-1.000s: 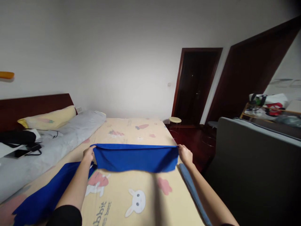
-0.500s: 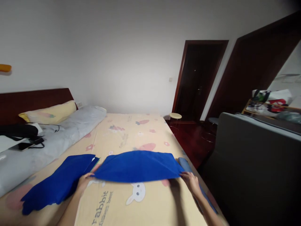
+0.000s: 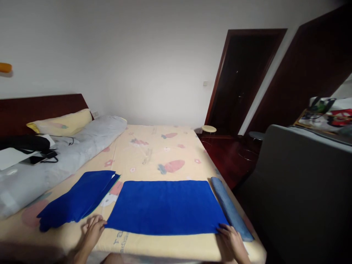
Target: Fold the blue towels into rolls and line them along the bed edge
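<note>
A blue towel (image 3: 167, 207) lies spread flat on the bed, its near edge running between my two hands. My left hand (image 3: 94, 228) pinches its near left corner. At the near right corner, my right hand (image 3: 230, 237) has its fingers closed on the cloth. Left of it rests a second blue cloth (image 3: 79, 198), loosely folded, with a small white tag at its upper right edge. Along the right side is a rolled grey-blue cloth (image 3: 231, 209), just beyond my right hand.
The bed (image 3: 154, 154) has a cream sheet with carrots and rabbits. A grey rolled quilt (image 3: 90, 143), a yellow pillow (image 3: 63, 123) and black items lie at the left. A round stool (image 3: 208, 129) and a dark grey panel (image 3: 291, 190) stand to the right.
The blue towel, billowing above the sheet before, now lies flat. Both hands have come down and nearer to me with its near corners. The rolled cloth shows more fully.
</note>
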Available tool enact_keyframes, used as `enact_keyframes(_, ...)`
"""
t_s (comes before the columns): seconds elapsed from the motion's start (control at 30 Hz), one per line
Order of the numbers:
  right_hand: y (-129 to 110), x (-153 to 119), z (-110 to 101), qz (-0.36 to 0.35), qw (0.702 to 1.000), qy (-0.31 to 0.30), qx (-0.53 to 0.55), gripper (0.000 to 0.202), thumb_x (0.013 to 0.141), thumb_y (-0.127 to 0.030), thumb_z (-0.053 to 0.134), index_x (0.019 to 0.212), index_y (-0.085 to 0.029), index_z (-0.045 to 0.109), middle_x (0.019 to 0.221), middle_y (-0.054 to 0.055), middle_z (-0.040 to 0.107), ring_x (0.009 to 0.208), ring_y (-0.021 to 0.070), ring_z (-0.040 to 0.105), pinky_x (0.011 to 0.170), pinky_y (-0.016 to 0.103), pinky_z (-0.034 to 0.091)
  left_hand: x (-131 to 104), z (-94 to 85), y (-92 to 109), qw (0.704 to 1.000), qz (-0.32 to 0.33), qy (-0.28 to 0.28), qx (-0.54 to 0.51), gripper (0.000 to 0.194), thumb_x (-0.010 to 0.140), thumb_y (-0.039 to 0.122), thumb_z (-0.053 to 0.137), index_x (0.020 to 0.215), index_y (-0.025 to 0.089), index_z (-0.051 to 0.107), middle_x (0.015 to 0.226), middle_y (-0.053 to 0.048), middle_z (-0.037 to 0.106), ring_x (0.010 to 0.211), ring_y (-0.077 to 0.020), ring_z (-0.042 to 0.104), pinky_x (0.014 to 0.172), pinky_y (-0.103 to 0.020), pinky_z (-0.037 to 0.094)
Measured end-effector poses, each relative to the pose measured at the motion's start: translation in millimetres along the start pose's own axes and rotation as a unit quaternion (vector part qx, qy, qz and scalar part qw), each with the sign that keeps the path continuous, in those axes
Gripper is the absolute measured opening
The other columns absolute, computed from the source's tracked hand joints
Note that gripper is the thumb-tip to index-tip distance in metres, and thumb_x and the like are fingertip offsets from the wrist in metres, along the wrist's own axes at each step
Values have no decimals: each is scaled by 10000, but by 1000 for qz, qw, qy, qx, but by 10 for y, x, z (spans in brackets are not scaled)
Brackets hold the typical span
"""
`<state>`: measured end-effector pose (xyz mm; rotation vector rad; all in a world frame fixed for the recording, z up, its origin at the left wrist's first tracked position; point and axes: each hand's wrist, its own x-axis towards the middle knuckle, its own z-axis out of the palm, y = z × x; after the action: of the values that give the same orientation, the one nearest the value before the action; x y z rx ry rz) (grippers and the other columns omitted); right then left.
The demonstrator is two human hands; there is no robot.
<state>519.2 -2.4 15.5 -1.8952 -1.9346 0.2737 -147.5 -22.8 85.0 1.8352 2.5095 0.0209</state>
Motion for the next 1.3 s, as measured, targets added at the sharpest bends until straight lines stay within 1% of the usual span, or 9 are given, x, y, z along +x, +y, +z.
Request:
enact_keyframes(0.27,55,-209,49,-5,999,-7,-34,327,733,-367,475,898,-437,748,1137,10,707,1069,310,624,848,467,487,-122,104,-242,1000,15,-17,17,351,765,118,554,864,411,720,1220,68,662,1218,-181,503,953,-344,286)
enact_keyframes(0.4,75,-252,96,-16,998,7,-59,349,680,-308,498,905,-371,757,1209,32,672,1139,326,593,916,503,476,-64,103,-339,999,5,-9,44,422,751,52,475,874,371,722,1246,45,654,1241,-184,500,981,-365,293)
enact_keyframes(0.47,-50,-191,137,-14,998,37,-58,382,716,-291,455,959,-316,749,1238,61,655,1149,315,592,928,500,477,13,54,-239,999,3,27,47,408,763,68,448,931,314,726,1232,-9,666,1222,-211,522,986,-386,315)
enact_keyframes(0.57,-581,14,293,-35,998,52,-11,471,830,-278,345,1175,-234,662,1302,92,611,1194,263,572,993,459,458,99,36,326,995,28,92,0,412,822,143,389,1089,220,694,1210,-73,683,1189,-237,556,995,-400,372)
enact_keyframes(0.77,-2203,369,880,-150,980,-104,78,514,943,-303,280,1453,-258,331,1517,34,339,1409,210,295,1130,443,321,-185,580,2311,965,216,108,-103,589,857,130,289,1439,198,345,1511,-25,405,1403,-171,340,1125,-362,342)
enact_keyframes(0.87,-2414,371,1078,-176,972,-138,76,517,959,-361,303,1469,-280,275,1531,31,292,1420,218,264,1149,454,287,-363,855,2724,971,214,44,-92,553,898,214,275,1450,242,299,1532,-20,343,1409,-198,329,1144,-421,318)
enact_keyframes(0.97,-2005,314,1083,-159,981,-101,37,528,955,-475,313,1460,-324,276,1537,18,280,1418,234,270,1147,482,284,-375,941,2399,984,164,13,-71,542,930,389,247,1461,280,238,1554,-12,274,1430,-224,280,1154,-484,278)
enact_keyframes(1.17,-536,51,746,37,994,40,-93,646,914,-596,259,1464,-259,298,1552,55,273,1429,264,247,1130,530,271,-212,1024,710,999,-38,7,5,613,910,459,220,1487,266,142,1587,-31,179,1462,-220,174,1165,-526,188)
enact_keyframes(1.3,-77,-147,640,57,990,55,-118,626,921,-531,162,1467,-257,301,1552,59,283,1434,276,235,1032,556,384,-246,1100,75,998,-53,20,-2,611,891,437,224,1483,343,108,1566,42,249,1461,-184,164,1162,-531,180)
